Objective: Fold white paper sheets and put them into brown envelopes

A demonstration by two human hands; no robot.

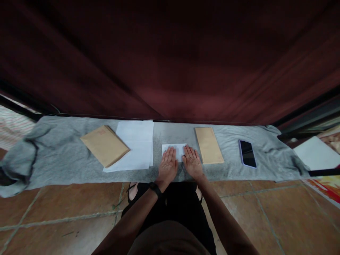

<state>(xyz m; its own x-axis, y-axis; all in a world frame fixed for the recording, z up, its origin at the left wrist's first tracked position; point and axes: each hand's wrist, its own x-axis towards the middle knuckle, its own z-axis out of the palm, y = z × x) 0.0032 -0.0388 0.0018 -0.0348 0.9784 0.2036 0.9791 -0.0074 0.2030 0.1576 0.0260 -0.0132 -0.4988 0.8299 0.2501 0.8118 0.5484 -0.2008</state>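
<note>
A small white sheet of paper (179,149), seemingly folded, lies on the grey cloth in front of me. My left hand (168,164) rests flat on its left part, fingers stretched out. On its right edge my right hand (192,162) presses flat too, fingers extended. Both palms face down and partly cover the paper. Just right of my right hand is a brown envelope (209,145). To the left, larger white sheets (138,145) lie beneath a stack of brown envelopes (105,145).
Grey cloth (63,152) covers the long narrow bench. A phone (248,153) in a purple case lies toward the right end. A dark red curtain (170,71) hangs along the far edge. A white board (318,154) stands past the right end, above tiled floor (79,205).
</note>
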